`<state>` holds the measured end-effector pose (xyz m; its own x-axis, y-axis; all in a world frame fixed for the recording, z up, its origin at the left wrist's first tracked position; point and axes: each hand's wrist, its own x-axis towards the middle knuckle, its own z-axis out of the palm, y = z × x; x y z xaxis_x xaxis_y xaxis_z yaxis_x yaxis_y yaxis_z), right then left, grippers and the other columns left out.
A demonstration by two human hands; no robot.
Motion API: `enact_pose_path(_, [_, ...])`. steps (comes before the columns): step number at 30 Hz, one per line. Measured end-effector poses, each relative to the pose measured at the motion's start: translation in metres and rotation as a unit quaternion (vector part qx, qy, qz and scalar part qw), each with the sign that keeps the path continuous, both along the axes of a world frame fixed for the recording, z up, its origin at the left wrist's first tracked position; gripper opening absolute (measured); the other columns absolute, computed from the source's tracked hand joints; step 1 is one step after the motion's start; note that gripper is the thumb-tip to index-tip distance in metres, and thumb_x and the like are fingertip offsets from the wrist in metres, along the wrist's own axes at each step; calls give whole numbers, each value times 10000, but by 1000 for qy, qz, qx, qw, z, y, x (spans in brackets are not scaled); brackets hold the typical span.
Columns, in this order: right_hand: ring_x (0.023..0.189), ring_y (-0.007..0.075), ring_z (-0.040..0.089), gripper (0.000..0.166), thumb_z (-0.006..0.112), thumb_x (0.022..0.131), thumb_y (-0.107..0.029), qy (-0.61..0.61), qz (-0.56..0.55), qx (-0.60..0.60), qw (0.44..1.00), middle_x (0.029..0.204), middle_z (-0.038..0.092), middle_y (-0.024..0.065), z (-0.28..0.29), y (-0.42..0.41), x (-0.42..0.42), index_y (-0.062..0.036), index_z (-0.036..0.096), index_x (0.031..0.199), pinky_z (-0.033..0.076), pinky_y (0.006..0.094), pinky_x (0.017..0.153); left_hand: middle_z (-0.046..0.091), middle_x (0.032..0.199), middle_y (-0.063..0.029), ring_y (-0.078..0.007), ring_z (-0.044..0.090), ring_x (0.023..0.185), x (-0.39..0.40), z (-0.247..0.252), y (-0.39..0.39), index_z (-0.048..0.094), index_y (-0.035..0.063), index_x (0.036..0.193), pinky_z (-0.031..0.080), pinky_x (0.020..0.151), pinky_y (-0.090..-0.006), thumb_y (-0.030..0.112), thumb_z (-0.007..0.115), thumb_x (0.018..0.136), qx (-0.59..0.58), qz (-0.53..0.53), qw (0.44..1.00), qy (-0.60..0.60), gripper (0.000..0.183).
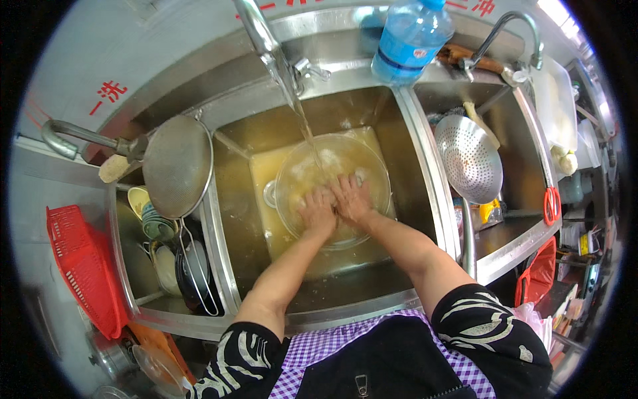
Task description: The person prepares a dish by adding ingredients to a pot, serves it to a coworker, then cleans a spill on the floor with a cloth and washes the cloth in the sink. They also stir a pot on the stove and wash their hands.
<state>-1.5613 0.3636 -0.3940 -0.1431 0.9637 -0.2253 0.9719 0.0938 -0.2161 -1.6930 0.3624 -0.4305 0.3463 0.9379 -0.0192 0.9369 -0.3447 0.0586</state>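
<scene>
A round clear basin [333, 142] of cloudy, yellowish water sits in the middle sink [319, 294]. Both my hands are in it side by side, my left hand [319, 212] and my right hand [353, 199], fingers spread and pointing away from me. Under and around the fingers lies something pale; what it is, and whether I grip any of it, cannot be made out. Water runs into the basin from the metal faucet [279, 60], just beyond my fingertips. A pale square board or tray [261, 209] lies beneath the basin.
A round mesh strainer [178, 167] rests over the left sink, above stacked bowls [158, 222] and a dark pan [192, 274]. At right are a perforated metal ladle [468, 159] and red-handled scissors [552, 205]. A large blue-labelled bottle [411, 45] stands behind; a red basket [84, 269] is at left.
</scene>
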Motion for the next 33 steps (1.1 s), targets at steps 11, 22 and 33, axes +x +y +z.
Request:
enact_pose_path(11, [871, 303, 617, 494, 443, 927, -468, 383, -241, -35, 891, 965, 651, 196, -23, 75, 29, -16, 642, 941, 462, 381, 820, 529, 1266, -208, -380, 510, 1145, -44, -33, 84, 502, 44, 1261, 441, 901, -447, 341, 523, 859, -342, 226, 809, -422, 501])
enact_pose_path(22, [958, 205, 559, 404, 609, 855, -413, 695, -411, -22, 589, 1026, 623, 97, -95, 69, 28, -60, 635, 1051, 448, 380, 872, 259, 1455, -227, -369, 225, 1357, -18, 41, 45, 338, 58, 1382, 212, 1114, -435, 367, 652, 766, -317, -69, 925, -199, 757])
enact_pose_path(33, [832, 337, 620, 210, 606, 678, -172, 164, 60, -88, 981, 795, 658, 190, 41, 19, 8, -49, 689, 827, 476, 446, 767, 198, 1477, -196, -360, 221, 1349, -34, 23, 30, 188, 114, 1442, 250, 1074, -456, 129, 695, 675, -318, 11, 882, -347, 920])
